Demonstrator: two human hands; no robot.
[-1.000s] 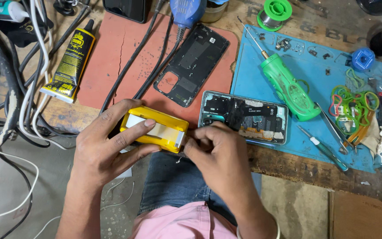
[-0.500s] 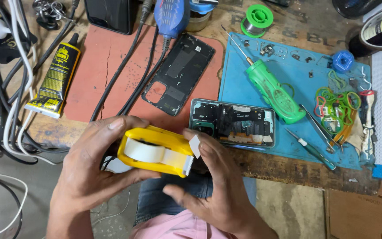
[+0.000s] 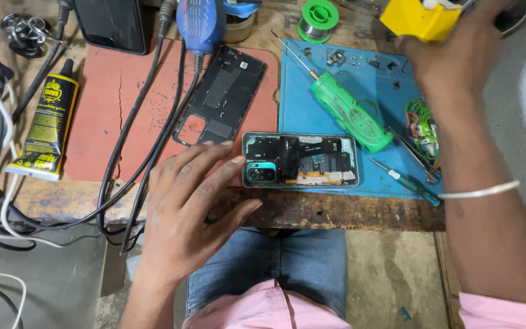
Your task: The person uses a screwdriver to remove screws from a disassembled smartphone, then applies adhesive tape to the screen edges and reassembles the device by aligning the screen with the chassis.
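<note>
An opened phone (image 3: 300, 159) lies with its insides up at the front edge of the bench, half on the blue mat (image 3: 312, 122). My left hand (image 3: 190, 201) hovers spread beside its left end, fingertips touching near the camera module. My right hand (image 3: 442, 52) is raised at the far right and grips a yellow tape dispenser (image 3: 418, 18) near the top edge of the view. The phone's black back cover (image 3: 220, 94) rests on the red mat (image 3: 111, 103) behind my left hand.
A green screwdriver (image 3: 348, 113) and small screws lie on the blue mat, with tweezers and a thin screwdriver (image 3: 406, 180) to the right. A yellow-and-black glue tube (image 3: 47, 131) and black and white cables (image 3: 135, 152) occupy the left. A solder spool (image 3: 316, 13) sits at the back.
Both hands held the yellow tape dispenser in front of the bench. Now the right hand has carried it up to the far right, and the left hand has let go and moved to the phone.
</note>
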